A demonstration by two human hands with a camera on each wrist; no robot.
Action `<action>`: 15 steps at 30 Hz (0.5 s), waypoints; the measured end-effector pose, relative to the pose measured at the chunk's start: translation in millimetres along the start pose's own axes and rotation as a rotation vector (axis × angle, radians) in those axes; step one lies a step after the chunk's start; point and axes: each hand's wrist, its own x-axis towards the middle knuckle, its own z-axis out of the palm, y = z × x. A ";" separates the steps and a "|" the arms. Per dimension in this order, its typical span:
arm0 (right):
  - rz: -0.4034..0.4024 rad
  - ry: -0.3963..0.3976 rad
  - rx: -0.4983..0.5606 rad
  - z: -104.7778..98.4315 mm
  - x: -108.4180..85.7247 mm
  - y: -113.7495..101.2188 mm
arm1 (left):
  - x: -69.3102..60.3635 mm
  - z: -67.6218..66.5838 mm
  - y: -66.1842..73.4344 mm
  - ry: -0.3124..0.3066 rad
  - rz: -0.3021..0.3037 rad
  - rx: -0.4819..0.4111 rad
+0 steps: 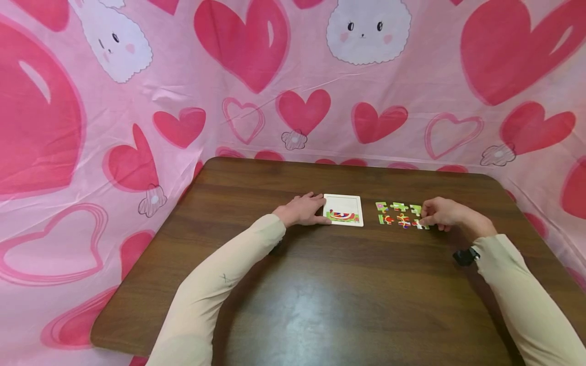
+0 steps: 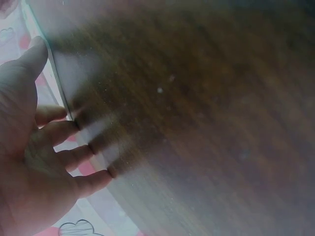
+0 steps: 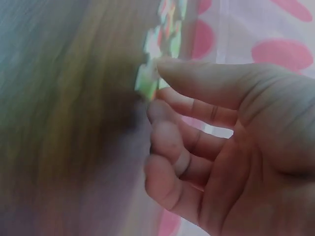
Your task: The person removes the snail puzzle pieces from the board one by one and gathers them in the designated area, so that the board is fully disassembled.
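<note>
A white square puzzle tray (image 1: pixel 360 211) lies on the table with its lower strip filled by a colourful picture. My left hand (image 1: pixel 304 209) rests at the tray's left side, fingers spread, thumb by its near corner. In the left wrist view the fingertips (image 2: pixel 101 179) touch down along the tray's edge. To the right of the tray, several loose puzzle pieces (image 1: pixel 403 220) lie in two rows. My right hand (image 1: pixel 443 212) is at their right end, its thumb and forefinger pinching a green and white puzzle piece (image 3: pixel 146 84); the other fingers are curled.
The brown wooden table (image 1: pixel 320 284) has rounded corners. A pink curtain (image 1: pixel 339 96) with hearts and white animal faces hangs behind it and along the sides. A small black device (image 1: pixel 466 256) is worn at the right wrist.
</note>
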 end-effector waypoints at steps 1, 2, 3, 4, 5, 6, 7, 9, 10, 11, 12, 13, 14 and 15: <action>-0.003 0.011 -0.014 0.3 0.1 -2.7 | 0.1 0.0 -0.1 -0.002 0.001 -0.002; -0.007 0.026 -0.028 0.5 0.7 -5.8 | 0.2 0.0 -0.1 -0.004 0.001 -0.004; -0.016 0.039 -0.041 0.9 1.3 -9.2 | 0.3 0.0 -0.1 -0.004 0.003 -0.004; -0.026 0.052 -0.055 1.2 2.3 -12.9 | 0.6 0.1 -0.2 -0.004 0.004 -0.003; -0.037 0.059 -0.064 1.4 3.3 -17.3 | 0.6 0.1 -0.2 -0.004 0.004 -0.002; -0.045 0.067 -0.074 1.7 4.3 -22.0 | 0.7 0.2 -0.3 -0.003 0.005 0.001; -0.051 0.068 -0.076 2.1 5.3 -26.8 | 0.7 0.3 -0.4 -0.001 0.007 0.004; -0.069 0.077 -0.085 2.8 7.8 -36.5 | 0.7 0.5 -0.4 0.004 0.010 0.009; -0.081 0.080 -0.081 3.1 9.3 -41.6 | 0.6 0.7 -0.6 0.005 0.009 0.009; -0.090 0.083 -0.075 3.7 10.9 -46.3 | 0.3 0.8 -0.6 0.006 0.009 0.010; -0.100 0.087 -0.073 4.4 12.6 -50.3 | 0.3 1.0 -0.7 0.007 0.009 0.011; -0.108 0.089 -0.065 5.2 14.8 -54.1 | 0.2 1.1 -0.7 0.007 0.009 0.010; -0.118 0.092 -0.063 6.1 17.1 -57.5 | 0.0 1.1 -0.7 0.006 0.009 0.009; -0.125 0.091 -0.050 7.3 19.4 -60.7 | -0.3 1.1 -0.7 0.005 0.010 0.007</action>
